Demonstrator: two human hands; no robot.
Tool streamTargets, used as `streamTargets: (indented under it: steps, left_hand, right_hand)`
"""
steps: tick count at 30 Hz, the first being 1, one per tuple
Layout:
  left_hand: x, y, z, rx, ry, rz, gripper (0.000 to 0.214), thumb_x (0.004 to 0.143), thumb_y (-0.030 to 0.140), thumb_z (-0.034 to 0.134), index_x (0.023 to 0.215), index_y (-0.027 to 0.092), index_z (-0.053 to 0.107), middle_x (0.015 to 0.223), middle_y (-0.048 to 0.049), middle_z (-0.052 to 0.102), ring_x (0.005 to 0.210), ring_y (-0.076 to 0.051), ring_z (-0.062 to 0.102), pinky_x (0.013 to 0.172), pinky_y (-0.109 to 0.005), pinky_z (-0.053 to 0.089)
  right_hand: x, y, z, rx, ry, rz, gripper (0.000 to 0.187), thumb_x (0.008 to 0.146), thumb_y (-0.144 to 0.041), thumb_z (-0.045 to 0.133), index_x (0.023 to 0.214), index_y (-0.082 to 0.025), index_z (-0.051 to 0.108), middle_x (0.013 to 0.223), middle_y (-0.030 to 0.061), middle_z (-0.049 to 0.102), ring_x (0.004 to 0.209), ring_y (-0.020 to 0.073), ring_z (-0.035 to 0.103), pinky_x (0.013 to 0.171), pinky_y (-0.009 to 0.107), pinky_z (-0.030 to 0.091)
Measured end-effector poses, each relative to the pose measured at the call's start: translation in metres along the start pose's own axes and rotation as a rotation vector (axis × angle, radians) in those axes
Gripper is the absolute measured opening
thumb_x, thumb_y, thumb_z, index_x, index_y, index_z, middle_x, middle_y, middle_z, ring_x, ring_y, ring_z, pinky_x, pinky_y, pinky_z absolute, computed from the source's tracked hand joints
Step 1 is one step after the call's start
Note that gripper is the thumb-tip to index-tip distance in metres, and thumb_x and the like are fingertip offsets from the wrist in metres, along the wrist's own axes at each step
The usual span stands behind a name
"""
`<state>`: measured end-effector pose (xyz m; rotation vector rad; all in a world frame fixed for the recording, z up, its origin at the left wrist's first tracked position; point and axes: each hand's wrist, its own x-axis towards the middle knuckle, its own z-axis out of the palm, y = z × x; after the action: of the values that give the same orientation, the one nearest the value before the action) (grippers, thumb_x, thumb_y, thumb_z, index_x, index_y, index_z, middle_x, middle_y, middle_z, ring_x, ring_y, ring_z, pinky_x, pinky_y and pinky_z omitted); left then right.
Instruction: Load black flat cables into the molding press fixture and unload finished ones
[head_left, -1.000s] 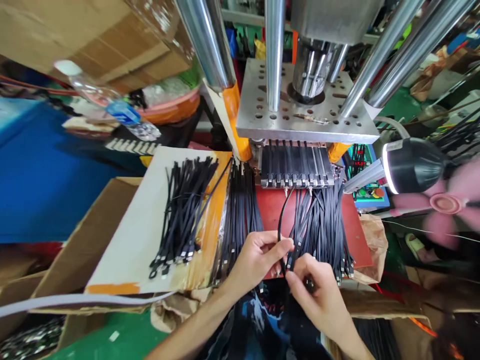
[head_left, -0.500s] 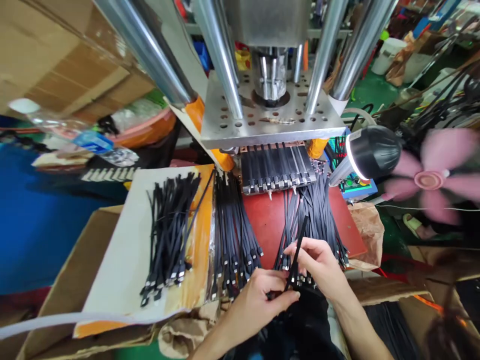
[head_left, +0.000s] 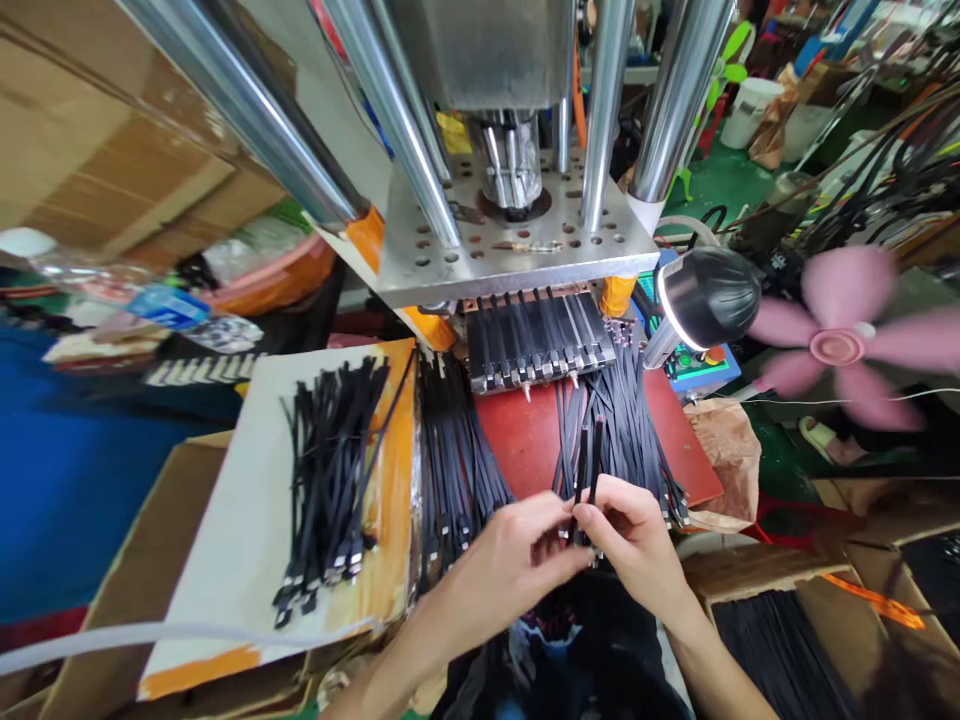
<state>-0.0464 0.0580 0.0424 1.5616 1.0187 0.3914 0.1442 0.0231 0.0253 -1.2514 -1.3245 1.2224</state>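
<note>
My left hand [head_left: 517, 560] and my right hand [head_left: 630, 540] meet at the front edge of a red mat [head_left: 525, 440]. Both pinch the lower ends of two black flat straps [head_left: 587, 460], which stand upright between the fingers. Behind the hands a loose pile of black straps [head_left: 630, 420] fans over the mat. A second bundle of straps [head_left: 450, 460] lies to the left of the mat. More straps sit side by side in the slotted metal fixture [head_left: 536, 340] under the press plate [head_left: 510, 250].
A white board [head_left: 255, 500] on a cardboard box holds another heap of straps [head_left: 330, 470]. Steel columns [head_left: 390, 110] rise from the press. A black lamp [head_left: 705, 295] and a spinning pink fan [head_left: 840, 345] stand at right. A box of straps [head_left: 780, 650] is lower right.
The hands went from picking at the strap ends on the mat to holding two straps upright together. The view shifted left and slightly up.
</note>
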Motion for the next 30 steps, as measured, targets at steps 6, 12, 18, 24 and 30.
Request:
streamTargets:
  steps: [6,12,18,24,30]
  left_hand:
    - [0.014,0.029,-0.020,-0.002,0.252,0.251,0.021,0.100,0.041,0.069,0.091,0.027,0.082,0.095,-0.0035,0.075,0.089,-0.022,0.070,0.083,-0.034,0.053]
    - [0.017,0.033,-0.027,-0.085,0.211,0.207,0.026,0.100,0.039,0.069,0.086,0.025,0.086,0.093,-0.0039,0.079,0.089,-0.021,0.073,0.082,-0.030,0.055]
    - [0.016,0.034,-0.033,-0.238,0.217,0.143,0.035,0.094,0.051,0.077,0.082,0.019,0.084,0.077,-0.0025,0.071,0.067,-0.016,0.065,0.068,-0.027,0.055]
    - [0.026,0.034,-0.037,-0.252,0.214,0.221,0.044,0.091,0.055,0.082,0.069,0.017,0.077,0.076,-0.0011,0.064,0.059,-0.011,0.059,0.054,-0.023,0.045]
    - [0.064,0.038,-0.065,0.050,0.497,0.416,0.043,0.099,0.044,0.076,0.066,0.017,0.066,0.066,0.0028,0.058,0.061,-0.011,0.053,0.061,-0.025,0.042]
  right_hand:
    - [-0.005,0.004,0.006,-0.079,-0.053,-0.089,0.032,0.109,-0.037,0.059,0.087,-0.020,0.074,0.084,0.0038,0.067,0.080,0.0181,0.063,0.075,0.029,0.050]
    - [-0.006,0.013,0.002,-0.126,-0.021,-0.131,0.023,0.108,-0.033,0.061,0.112,-0.026,0.081,0.088,0.0038,0.067,0.075,0.0182,0.063,0.071,0.030,0.053]
    - [-0.001,0.014,0.012,-0.098,0.059,-0.190,0.015,0.102,-0.027,0.071,0.092,-0.023,0.081,0.078,0.0004,0.063,0.068,0.0143,0.056,0.064,0.026,0.046]
    - [0.012,0.014,0.022,-0.094,0.019,-0.191,0.020,0.104,-0.026,0.066,0.086,-0.021,0.073,0.079,0.0003,0.060,0.073,0.0152,0.055,0.068,0.028,0.043]
    - [0.008,0.022,0.028,-0.111,-0.187,-0.015,0.038,0.102,-0.033,0.068,0.070,-0.021,0.052,0.072,-0.0034,0.051,0.067,0.0131,0.047,0.063,0.027,0.036]
